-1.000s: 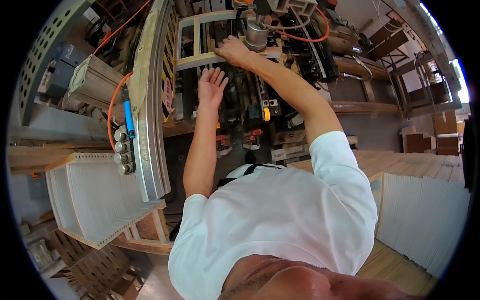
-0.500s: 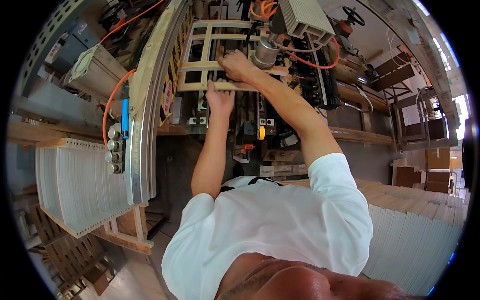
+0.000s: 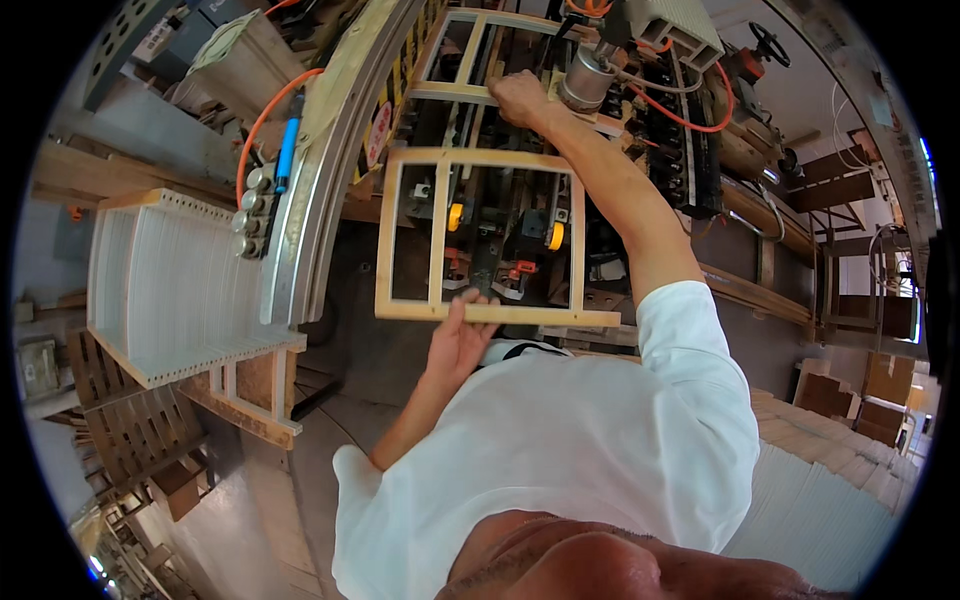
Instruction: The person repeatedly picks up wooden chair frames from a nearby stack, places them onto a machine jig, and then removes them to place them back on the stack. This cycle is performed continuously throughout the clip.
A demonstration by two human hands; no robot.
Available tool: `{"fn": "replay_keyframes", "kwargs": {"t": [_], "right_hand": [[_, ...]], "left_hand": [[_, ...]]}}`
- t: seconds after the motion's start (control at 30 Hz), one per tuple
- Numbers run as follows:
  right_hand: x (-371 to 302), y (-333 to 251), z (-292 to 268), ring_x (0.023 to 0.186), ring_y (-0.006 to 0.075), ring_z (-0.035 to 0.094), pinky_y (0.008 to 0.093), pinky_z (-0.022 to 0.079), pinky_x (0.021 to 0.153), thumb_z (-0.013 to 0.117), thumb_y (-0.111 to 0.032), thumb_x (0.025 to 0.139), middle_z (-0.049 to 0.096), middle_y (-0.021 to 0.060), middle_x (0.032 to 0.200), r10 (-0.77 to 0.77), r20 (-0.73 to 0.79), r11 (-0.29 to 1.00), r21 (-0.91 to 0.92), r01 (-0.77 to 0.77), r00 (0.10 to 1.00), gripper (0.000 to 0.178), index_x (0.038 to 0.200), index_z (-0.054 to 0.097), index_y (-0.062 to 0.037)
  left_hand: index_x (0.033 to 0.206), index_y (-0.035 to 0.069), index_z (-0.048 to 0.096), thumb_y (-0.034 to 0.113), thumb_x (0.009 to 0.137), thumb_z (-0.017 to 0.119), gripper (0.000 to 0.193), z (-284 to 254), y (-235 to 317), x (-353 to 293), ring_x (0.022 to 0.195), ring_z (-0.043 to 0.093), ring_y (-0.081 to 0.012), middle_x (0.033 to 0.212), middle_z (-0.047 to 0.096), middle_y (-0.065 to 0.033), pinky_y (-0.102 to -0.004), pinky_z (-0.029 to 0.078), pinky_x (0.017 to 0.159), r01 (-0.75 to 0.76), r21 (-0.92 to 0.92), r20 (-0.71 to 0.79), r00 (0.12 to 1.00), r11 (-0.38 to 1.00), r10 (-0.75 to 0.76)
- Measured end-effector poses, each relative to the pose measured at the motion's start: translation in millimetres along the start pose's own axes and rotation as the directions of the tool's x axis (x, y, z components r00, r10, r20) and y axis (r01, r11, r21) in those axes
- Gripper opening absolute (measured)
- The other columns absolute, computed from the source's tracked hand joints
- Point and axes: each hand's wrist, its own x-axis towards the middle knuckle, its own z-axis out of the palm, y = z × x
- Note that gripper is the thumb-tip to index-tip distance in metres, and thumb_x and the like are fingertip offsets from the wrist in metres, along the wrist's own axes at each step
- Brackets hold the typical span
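Note:
My left hand (image 3: 458, 338) grips the lower rail of a light wooden frame (image 3: 385, 240) with three openings, held upright in front of a woodworking machine (image 3: 500, 235). My right hand (image 3: 520, 98) reaches further up and is closed over the lower rail of a second wooden frame (image 3: 455, 92), which sits in the machine beside a metal cylinder (image 3: 582, 78). The two frames are apart, with a gap between them. My white sleeves and chest fill the lower middle of the view.
A stack of white ribbed panels (image 3: 170, 290) lies on a wooden stand at the left. A curved metal guard (image 3: 330, 170) with an orange hose (image 3: 262, 115) runs beside the machine. More white panels (image 3: 830, 480) are stacked at the right, with wooden pallets (image 3: 130, 420) at lower left.
The frame has come down and out of the machine toward me in my left hand. My right hand has stayed high at the machine, now on the second frame.

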Motion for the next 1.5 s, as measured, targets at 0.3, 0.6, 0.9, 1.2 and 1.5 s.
{"fn": "replay_keyframes", "kwargs": {"t": [0.3,0.6,0.9,1.2,1.5], "right_hand": [[16,-4,15,0.088,0.0347,0.063,0.0481,0.048,0.077,0.061,-0.008,0.077,0.066,0.0155,0.092,0.072,-0.079,0.997,0.034,-0.070,0.994,0.022,0.098,0.060,-0.0066],[20,6,34,0.091,0.0365,0.061,0.0470,0.051,0.074,0.054,-0.003,0.082,0.063,0.0191,0.097,0.148,-0.152,0.974,0.195,-0.117,0.977,0.038,0.120,0.052,-0.0064],[13,1,4,0.093,0.0320,0.064,0.0419,0.052,0.075,0.061,-0.004,0.077,0.066,0.0146,0.097,0.032,-0.072,0.998,0.047,-0.028,0.997,0.025,0.102,0.063,-0.0060],[27,18,26,0.092,0.0342,0.062,0.0452,0.051,0.077,0.072,-0.020,0.068,0.066,0.0153,0.094,-0.039,-0.079,0.999,0.034,0.042,0.996,0.036,0.100,0.061,-0.0083],[25,14,13,0.091,0.0354,0.062,0.0453,0.051,0.076,0.071,-0.023,0.071,0.065,0.0167,0.096,-0.100,-0.056,0.989,0.101,0.105,0.993,0.030,0.094,0.062,-0.0056]], "left_hand": [[0.113,0.005,0.055,0.030,0.096,0.050,0.031,-55,5,-120,0.110,0.054,-0.0275,0.102,0.061,-0.0083,-0.0413,0.041,0.101,-0.071,-0.013,-0.117,0.991,0.997,0.069],[0.094,0.005,0.058,0.025,0.093,0.056,0.020,-158,10,-165,0.103,0.055,-0.0270,0.093,0.061,-0.0080,-0.0441,0.041,0.098,-0.239,-0.037,-0.430,0.880,0.970,0.201],[0.087,0.009,0.055,0.025,0.094,0.052,0.017,-268,23,-149,0.065,0.056,-0.0200,0.078,0.058,-0.0032,-0.0394,0.050,0.075,-0.218,0.246,-0.741,0.586,0.944,0.328],[0.106,0.003,0.051,0.027,0.094,0.054,0.028,-261,3,-135,0.099,0.055,-0.0295,0.100,0.055,-0.0105,-0.0468,0.044,0.088,-0.400,0.183,-0.731,0.555,0.898,0.396],[0.120,0.003,0.046,0.025,0.093,0.056,0.037,-255,-14,-145,0.107,0.053,-0.0304,0.113,0.052,-0.0115,-0.0521,0.040,0.094,-0.541,0.174,-0.757,0.461,0.823,0.463]]}}
